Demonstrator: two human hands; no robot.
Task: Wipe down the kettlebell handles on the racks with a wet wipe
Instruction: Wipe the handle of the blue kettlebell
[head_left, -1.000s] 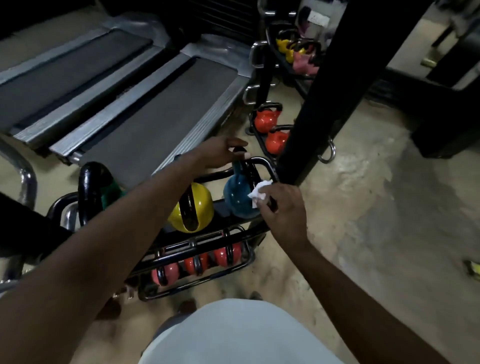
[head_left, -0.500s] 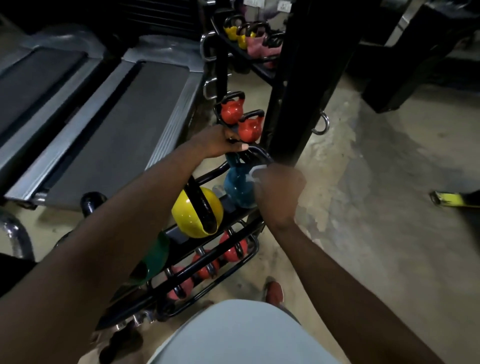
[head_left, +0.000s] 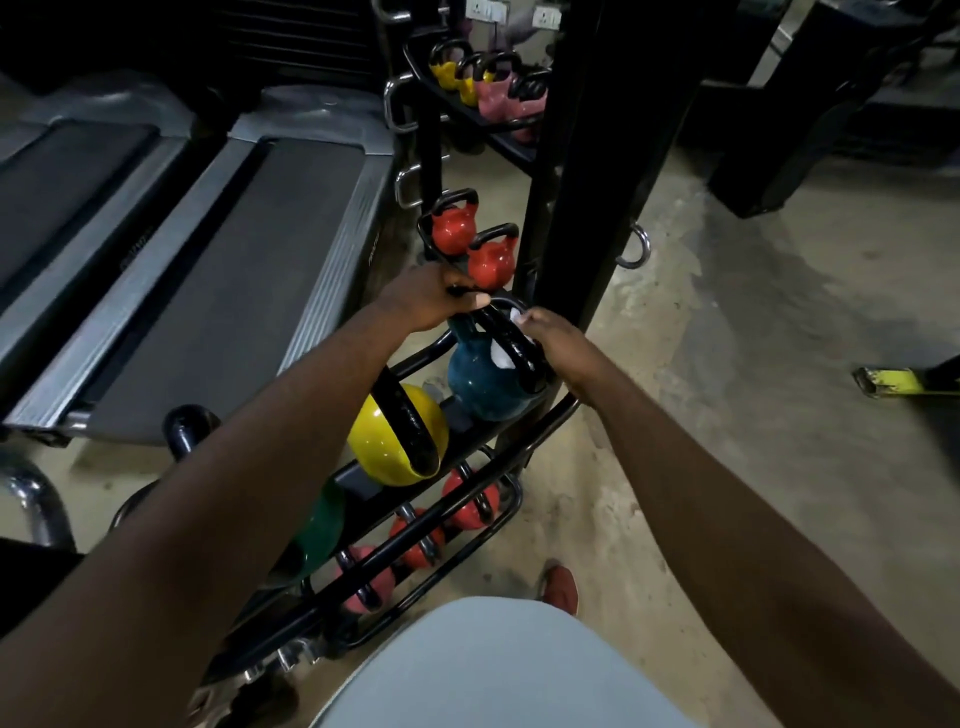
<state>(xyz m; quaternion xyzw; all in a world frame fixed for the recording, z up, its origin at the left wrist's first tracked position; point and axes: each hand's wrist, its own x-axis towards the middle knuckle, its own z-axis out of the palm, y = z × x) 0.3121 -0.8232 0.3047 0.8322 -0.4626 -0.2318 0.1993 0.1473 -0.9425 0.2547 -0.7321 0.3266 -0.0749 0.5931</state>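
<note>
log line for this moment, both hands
phase: wiping handle | left hand: grips top of blue kettlebell handle | right hand: holds wet wipe against handle

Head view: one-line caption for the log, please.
Left hand grips the blue kettlebell by its black handle; right hand holds a white wipe against that handle.

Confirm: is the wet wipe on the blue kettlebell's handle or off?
On: the wet wipe shows white against the handle, held by the right hand.

A teal kettlebell (head_left: 485, 387) has a black handle (head_left: 511, 340); the wipe (head_left: 500, 358) is white. Alongside are a yellow kettlebell (head_left: 384, 447), a green kettlebell (head_left: 322, 525) and red kettlebells (head_left: 457, 512) in the black rack (head_left: 513, 499).
</note>
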